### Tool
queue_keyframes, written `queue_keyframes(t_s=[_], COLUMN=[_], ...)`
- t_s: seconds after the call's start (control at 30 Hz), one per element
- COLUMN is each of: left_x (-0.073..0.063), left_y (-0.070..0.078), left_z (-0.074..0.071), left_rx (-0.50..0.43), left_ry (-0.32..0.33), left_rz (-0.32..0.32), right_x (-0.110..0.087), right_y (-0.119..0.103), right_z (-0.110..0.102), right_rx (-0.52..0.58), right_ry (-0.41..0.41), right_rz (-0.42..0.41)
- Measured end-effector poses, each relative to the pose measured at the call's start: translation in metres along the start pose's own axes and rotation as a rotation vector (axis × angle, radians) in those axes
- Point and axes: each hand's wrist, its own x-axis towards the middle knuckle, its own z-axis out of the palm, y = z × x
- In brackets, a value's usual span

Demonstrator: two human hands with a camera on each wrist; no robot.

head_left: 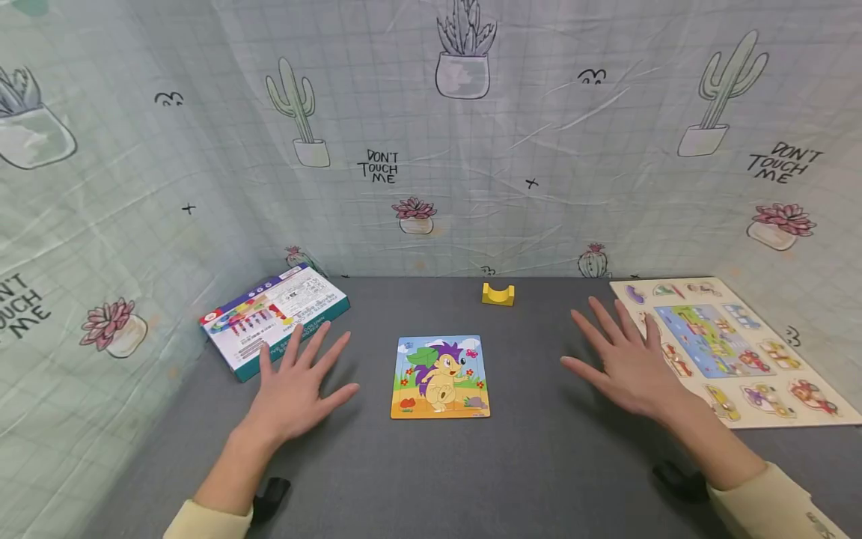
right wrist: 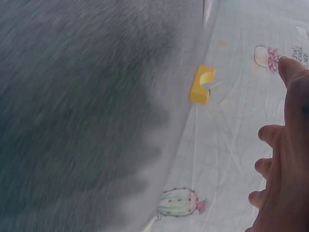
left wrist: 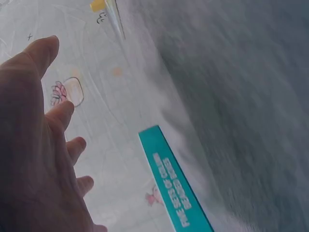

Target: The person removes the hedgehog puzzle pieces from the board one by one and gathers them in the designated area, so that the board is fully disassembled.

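Both hands are held palm down with the fingers spread, and neither holds anything. My left hand is nearest to a flat box with a teal side, at the left of the head view. Between the hands lies a square hedgehog picture puzzle, its pieces fitted together. My right hand is beside a large wooden puzzle board with vehicle pictures, partly covering its left edge. In the wrist views, the left fingers and right fingers point away from the camera.
A small yellow block with a curved notch stands near the back of the dark grey table. A pale curtain printed with cacti rises behind the table and along its sides. Black wrist straps show below the forearms.
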Motion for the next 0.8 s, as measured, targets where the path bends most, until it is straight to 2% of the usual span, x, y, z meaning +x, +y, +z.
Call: queue_keyframes(t_s=[0.4, 0.6, 0.8], left_x=[0.019, 0.029, 0.037], left_y=[0.032, 0.043, 0.042], left_z=[0.014, 0.018, 0.023], left_rx=[-0.086, -0.198, -0.359], left_ry=[0.018, 0.014, 0.016], left_rz=[0.008, 0.033, 0.082], right_x=[0.026, 0.041, 0.052], right_y=[-0.030, -0.045, -0.058], right_z=[0.011, 0.021, 0.026], right_rx=[0.147, 0.218, 0.282], right_ry=[-0.005, 0.000, 0.023], right_rz=[-0.014, -0.053, -0.119])
